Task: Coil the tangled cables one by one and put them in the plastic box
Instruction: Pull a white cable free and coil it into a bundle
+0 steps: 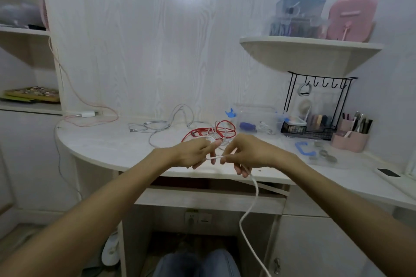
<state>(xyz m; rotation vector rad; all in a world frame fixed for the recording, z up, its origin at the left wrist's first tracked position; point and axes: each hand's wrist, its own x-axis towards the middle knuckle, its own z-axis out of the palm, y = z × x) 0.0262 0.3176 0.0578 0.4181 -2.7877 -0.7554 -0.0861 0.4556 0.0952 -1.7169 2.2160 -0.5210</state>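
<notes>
My left hand (195,152) holds a small coil of white cable (247,213) wound round its fingers, above the desk's front edge. My right hand (242,153) pinches the same cable a little to the right; the free end runs through its fingers and hangs down past the desk toward my lap. Behind my hands a red cable (216,131) lies tangled with a white one. A grey cable (157,125) sprawls further left on the desk. The clear plastic box (256,117) stands at the back right with small items inside.
A black wire rack (315,105) and a pink pen holder (350,139) stand right of the box. A blue handle (304,148) and a clear lid lie near them. A white charger (86,114) with a pink cable sits at the back left. A shelf (310,51) juts out overhead.
</notes>
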